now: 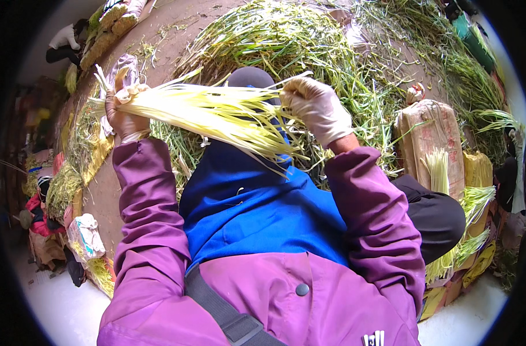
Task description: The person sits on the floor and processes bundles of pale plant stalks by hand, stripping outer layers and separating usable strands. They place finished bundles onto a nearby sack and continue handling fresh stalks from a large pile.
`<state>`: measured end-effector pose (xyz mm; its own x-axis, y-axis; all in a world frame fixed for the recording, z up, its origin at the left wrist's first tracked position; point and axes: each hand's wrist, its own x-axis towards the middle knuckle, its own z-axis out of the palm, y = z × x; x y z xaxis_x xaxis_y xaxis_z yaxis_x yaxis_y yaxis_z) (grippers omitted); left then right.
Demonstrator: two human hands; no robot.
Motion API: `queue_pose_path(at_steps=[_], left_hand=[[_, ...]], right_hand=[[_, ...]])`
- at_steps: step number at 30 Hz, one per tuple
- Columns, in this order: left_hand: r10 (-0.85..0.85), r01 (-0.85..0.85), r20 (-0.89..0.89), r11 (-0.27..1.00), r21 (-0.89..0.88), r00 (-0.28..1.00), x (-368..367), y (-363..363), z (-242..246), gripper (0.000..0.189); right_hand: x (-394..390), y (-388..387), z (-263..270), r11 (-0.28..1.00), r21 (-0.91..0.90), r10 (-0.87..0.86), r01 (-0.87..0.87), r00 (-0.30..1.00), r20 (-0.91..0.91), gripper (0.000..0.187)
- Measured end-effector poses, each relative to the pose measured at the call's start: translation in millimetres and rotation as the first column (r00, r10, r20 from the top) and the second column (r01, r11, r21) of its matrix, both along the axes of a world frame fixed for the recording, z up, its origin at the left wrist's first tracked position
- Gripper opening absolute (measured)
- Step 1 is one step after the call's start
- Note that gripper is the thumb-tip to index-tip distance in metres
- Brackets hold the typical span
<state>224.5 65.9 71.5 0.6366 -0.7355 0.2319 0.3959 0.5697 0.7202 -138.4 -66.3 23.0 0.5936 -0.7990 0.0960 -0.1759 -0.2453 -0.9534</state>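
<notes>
My left hand (126, 113), in a pale, partly torn-looking glove, grips a bundle of long pale-yellow leaves (194, 106), likely blanched chives, by its white stem end. The bundle stretches sideways above my knee and the blue apron (263, 203), its loose tips fanning out to the right. At those tips is my right hand (317, 108), in a whitish thin glove, its fingers curled closed. Several thin leaf strands run into or behind its fingers; their exact hold is partly hidden.
A large heap of green leaves and straw (280, 39) lies ahead. To the right, a worn wrapped block (429, 129) has a pale stem bundle (437, 168) against it, near more leaf bundles (475, 207). Another person (66, 41) crouches far left. A white bag (86, 235) lies at left.
</notes>
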Motion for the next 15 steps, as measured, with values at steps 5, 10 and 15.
queue_pose_path(at_steps=[5,10,15], left_hand=[[0.025,-0.025,0.005,0.999,-0.024,1.000,-10,-9,2,0.046],[-0.020,0.021,0.014,0.999,-0.030,1.000,-4,-7,-4,0.050],[-0.027,0.027,0.029,1.000,-0.009,0.999,-3,-7,-8,0.050]], right_hand=[[3,-44,12,0.933,-0.292,-0.197,0.210,0.978,0.072,0.013],[-3,-48,19,0.942,-0.223,-0.269,0.249,0.961,-0.064,0.037],[2,-36,27,0.780,-0.610,-0.172,0.136,0.985,-0.001,0.048]])
